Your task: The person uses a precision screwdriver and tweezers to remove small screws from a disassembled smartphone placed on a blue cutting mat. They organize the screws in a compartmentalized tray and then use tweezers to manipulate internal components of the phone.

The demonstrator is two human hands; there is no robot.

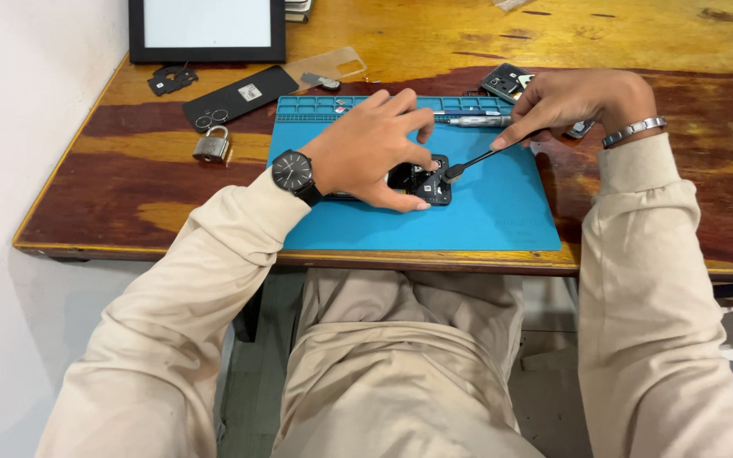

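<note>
- Left hand (375, 148) curled down over an opened smartphone (422, 182), fingers closed on its edges and pinning it to the blue repair mat (502, 212); black wristwatch (293, 172) on that wrist.
- Right hand (574, 102) pinched shut around the handle of a slim black screwdriver (472, 159), thumb and forefinger tight on the shaft, no gap showing between them.
- Screwdriver slanting down and leftward from the right grip, tip resting on the phone's exposed insides just beside the left thumb.
- Phone lying flat, back cover off, dark boards and small parts showing; mostly hidden under the left palm.
- Silver bracelet (634, 130) on the right wrist.
- Beyond the left grip, along the mat's far edge, a row of shallow moulded compartments (332, 106); small bits inside, too tiny to tell apart.
- Just under the right grip, a silver pen-shaped tool (477, 121) lying across the mat's far edge.
- Behind the right grip, another dark phone part (506, 80) on the wooden table (129, 187).
- Well left of the left grip: a metal padlock (212, 146), a black phone back cover (239, 95), a clear phone case (328, 64), a small black bracket (171, 79).
- Farther off, at the table's back corner, a black-framed panel with a white face (207, 30).
</note>
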